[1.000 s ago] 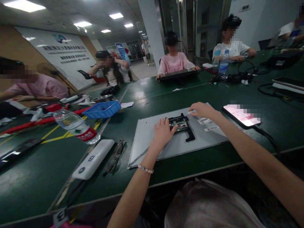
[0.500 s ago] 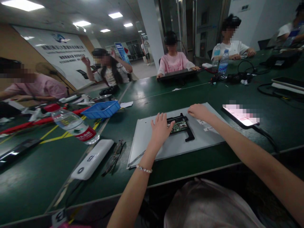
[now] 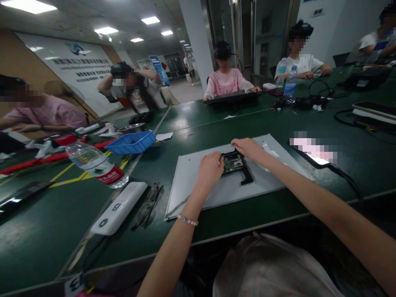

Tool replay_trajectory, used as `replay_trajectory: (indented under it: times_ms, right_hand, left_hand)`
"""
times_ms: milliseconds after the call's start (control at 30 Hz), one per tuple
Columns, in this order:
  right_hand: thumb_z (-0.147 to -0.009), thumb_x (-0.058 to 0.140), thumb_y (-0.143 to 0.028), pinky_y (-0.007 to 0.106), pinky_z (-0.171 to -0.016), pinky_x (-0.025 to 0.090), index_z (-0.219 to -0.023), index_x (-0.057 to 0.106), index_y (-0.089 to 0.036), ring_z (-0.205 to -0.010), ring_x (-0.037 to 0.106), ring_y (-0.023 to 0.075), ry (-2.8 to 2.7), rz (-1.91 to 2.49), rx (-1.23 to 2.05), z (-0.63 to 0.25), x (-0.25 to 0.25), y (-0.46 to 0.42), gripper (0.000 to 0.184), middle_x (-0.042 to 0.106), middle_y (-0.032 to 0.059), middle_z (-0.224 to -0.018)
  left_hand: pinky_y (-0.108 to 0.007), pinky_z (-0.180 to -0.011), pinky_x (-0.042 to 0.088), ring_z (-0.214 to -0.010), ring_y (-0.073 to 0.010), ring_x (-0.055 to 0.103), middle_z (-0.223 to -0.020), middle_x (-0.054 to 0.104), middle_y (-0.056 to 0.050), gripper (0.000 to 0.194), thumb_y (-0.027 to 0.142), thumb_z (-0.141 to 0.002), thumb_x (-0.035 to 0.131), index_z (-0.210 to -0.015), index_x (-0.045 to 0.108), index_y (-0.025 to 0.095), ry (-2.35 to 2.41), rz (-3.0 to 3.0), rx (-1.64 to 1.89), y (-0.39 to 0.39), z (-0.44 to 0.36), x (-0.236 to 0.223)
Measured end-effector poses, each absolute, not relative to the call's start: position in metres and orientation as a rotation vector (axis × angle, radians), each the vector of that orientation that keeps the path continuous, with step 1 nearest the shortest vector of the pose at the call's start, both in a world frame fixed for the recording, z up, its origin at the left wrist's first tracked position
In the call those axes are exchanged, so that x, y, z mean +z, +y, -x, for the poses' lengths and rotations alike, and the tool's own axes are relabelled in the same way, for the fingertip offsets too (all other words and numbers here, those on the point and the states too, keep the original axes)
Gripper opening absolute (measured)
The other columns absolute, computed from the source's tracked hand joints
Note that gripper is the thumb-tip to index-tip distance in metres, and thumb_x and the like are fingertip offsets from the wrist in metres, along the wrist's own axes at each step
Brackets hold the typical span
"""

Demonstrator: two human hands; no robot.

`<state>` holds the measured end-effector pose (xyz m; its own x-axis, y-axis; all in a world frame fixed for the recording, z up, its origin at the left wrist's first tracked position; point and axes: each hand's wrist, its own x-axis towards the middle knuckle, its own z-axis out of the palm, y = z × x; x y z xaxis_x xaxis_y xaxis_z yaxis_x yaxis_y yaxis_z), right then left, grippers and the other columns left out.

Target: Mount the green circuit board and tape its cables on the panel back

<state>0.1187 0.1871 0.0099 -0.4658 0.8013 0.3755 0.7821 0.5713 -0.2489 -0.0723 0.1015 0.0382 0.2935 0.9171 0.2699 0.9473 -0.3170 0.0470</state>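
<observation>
A black plastic frame [image 3: 246, 175] with a green circuit board [image 3: 233, 163] in it lies on a flat grey panel [image 3: 198, 198]. My left hand [image 3: 211, 168] is closed over the frame's left side, its fingers curled and its thumb near the board. At the far edge of the frame, my right hand [image 3: 246, 149] has its fingers bent down and pressed together on it. Its fingertips are partly hidden. White labels [image 3: 270, 150] show on the panel beside my right wrist.
Left of the panel lie eyeglasses [image 3: 148, 205], a white power bank [image 3: 120, 208], a tilted water bottle [image 3: 97, 163] and a blue tray [image 3: 133, 142]. A lit phone [image 3: 315, 152] with a cable lies to the right. Several people sit around the green table [image 3: 198, 121].
My right hand has moved left from the panel's far side onto the frame. My left hand's spread fingers have drawn together on the frame. Across the table, a person's raised hands have moved behind their head.
</observation>
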Motion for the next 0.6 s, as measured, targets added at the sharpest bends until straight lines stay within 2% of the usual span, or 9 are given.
replay_trajectory:
  times_ms: [200,433,600]
  right_hand:
    - [-0.096,0.045,-0.022,0.026,-0.079,0.043,-0.109,0.067,-0.02,-0.096,0.066,0.0207,-2.48,1.231,0.064,-0.109,0.01,0.187,0.025,0.073,0.0084,-0.103]
    - [-0.095,0.045,-0.021,0.025,-0.08,0.043,-0.109,0.069,-0.02,-0.096,0.066,0.0201,-2.566,1.185,0.11,-0.11,0.009,0.192,0.027,0.073,0.0075,-0.104]
    - [-0.093,0.047,-0.018,0.024,-0.082,0.043,-0.106,0.07,-0.02,-0.097,0.066,0.0191,-2.548,1.142,0.176,-0.11,0.007,0.196,0.027,0.073,0.0066,-0.103]
  left_hand:
    - [-0.038,-0.108,0.032,-0.123,-0.0208,0.051,-0.133,0.057,-0.01,0.036,0.028,-0.099,0.032,-0.124,0.056,0.016,-1.405,2.675,-0.242,0.099,0.063,0.032]
    - [-0.037,-0.101,0.04,-0.113,-0.0205,0.059,-0.122,0.064,-0.011,0.036,0.023,-0.099,0.032,-0.119,0.059,0.013,-1.265,2.783,-0.171,0.107,0.068,0.027]
    - [-0.035,-0.099,0.044,-0.112,-0.02,0.06,-0.125,0.063,-0.012,0.035,0.022,-0.097,0.035,-0.12,0.059,0.011,-1.192,2.796,-0.257,0.111,0.074,0.023]
